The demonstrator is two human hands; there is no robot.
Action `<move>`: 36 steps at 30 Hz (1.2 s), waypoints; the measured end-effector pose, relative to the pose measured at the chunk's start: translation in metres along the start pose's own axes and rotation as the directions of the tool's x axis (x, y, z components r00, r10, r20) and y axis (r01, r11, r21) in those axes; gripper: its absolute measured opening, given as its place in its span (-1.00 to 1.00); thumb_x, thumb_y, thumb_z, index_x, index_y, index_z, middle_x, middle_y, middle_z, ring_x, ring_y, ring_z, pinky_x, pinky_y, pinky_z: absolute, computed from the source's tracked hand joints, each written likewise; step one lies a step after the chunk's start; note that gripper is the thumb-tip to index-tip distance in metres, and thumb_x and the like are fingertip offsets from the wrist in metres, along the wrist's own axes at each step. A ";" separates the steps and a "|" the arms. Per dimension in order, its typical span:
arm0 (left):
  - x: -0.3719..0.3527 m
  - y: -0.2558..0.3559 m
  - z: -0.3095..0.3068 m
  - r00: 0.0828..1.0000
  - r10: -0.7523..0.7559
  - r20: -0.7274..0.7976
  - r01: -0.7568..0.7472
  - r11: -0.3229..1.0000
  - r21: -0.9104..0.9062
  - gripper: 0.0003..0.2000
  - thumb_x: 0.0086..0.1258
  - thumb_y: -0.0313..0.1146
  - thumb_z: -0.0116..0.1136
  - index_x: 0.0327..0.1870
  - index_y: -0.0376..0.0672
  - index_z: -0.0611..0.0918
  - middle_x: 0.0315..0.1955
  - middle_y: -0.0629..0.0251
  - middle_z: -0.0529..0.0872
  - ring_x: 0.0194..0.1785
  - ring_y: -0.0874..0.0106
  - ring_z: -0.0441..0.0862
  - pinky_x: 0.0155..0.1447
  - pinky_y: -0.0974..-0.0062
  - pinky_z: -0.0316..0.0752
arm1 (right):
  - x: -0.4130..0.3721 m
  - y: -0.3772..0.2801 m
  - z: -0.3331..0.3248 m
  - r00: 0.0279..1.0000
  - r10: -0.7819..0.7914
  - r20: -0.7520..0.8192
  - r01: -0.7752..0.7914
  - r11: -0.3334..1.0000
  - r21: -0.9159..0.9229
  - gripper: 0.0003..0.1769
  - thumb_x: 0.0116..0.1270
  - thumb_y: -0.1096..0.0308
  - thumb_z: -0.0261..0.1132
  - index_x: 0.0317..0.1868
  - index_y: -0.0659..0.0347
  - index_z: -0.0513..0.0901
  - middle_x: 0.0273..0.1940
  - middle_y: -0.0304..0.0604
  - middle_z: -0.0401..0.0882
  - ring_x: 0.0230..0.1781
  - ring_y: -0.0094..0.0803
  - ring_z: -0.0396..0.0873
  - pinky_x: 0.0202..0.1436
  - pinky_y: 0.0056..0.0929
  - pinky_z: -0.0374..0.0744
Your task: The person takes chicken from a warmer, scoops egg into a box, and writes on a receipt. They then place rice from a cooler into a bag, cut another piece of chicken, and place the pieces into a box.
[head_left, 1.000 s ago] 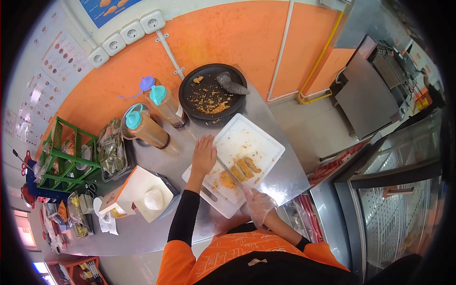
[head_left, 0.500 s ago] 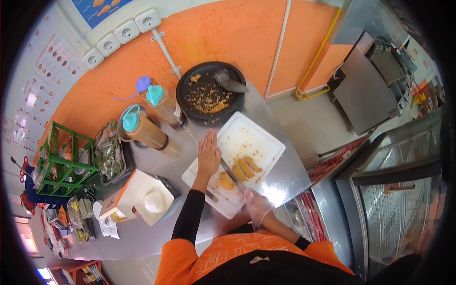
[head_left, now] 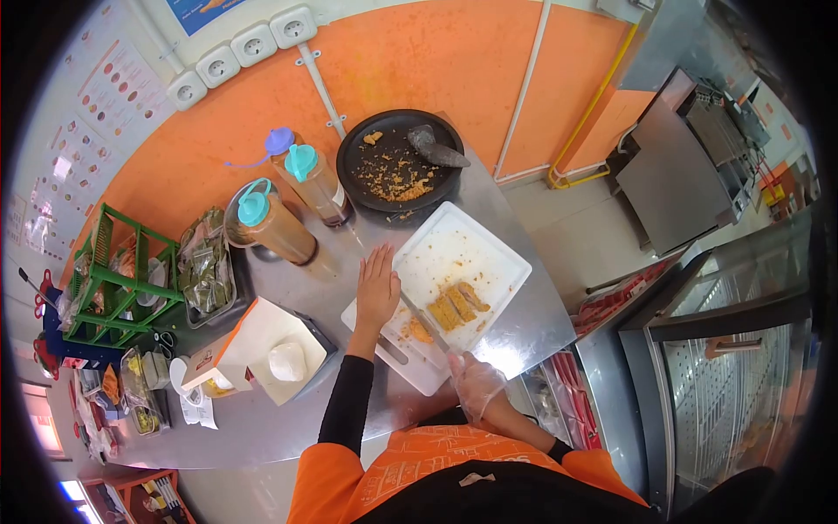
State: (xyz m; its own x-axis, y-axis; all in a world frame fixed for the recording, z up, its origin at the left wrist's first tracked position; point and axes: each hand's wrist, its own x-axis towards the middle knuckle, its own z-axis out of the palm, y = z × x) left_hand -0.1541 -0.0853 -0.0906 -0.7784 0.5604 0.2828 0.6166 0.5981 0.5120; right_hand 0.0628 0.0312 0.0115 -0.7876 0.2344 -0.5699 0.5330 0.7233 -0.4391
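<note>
My right hand (head_left: 481,385), in a clear plastic glove, is closed on the handle of a knife (head_left: 425,321). The blade lies over the white cutting board (head_left: 454,244), beside strips of breaded, fried food (head_left: 457,306). A smaller piece (head_left: 419,330) is on the near side of the blade, partly hidden. My bare left hand (head_left: 378,284) is held flat with its fingers stretched out, at the board's left edge. Nothing is in it. Crumbs are scattered over the board.
Behind the board is a black stone mortar (head_left: 349,166) with crumbs and a pestle (head_left: 434,148). Sauce bottles (head_left: 278,229) stand left of it. An open box (head_left: 262,327) holds a white wrapped mound. A green rack (head_left: 122,279) and a tray of leaf-wrapped packs (head_left: 206,275) are farther left.
The breaded strips have shifted slightly away from the smaller piece, and more of that piece is hidden or moved under the blade. The view has shifted a little.
</note>
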 end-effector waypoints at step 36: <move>-0.139 0.075 0.001 0.499 -0.818 -0.285 0.817 0.554 -0.160 -0.63 0.22 -0.33 0.17 0.06 -0.13 0.48 -0.17 0.22 0.56 -0.19 0.20 0.60 -0.18 0.25 0.51 | 0.151 0.028 -0.008 0.883 -0.428 -0.193 0.349 0.872 -0.342 0.03 -0.01 -0.44 0.18 0.26 0.25 0.33 0.20 0.22 0.33 0.20 0.06 0.35 0.24 -0.12 0.35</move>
State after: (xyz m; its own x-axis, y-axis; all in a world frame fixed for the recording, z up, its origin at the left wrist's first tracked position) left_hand 0.0005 -0.1179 -0.0928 -0.9266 -0.3732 -0.0465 -0.3133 0.6974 0.6445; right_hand -0.0435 0.0922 -0.0811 -0.9832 0.0222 -0.1811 0.0845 0.9351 -0.3442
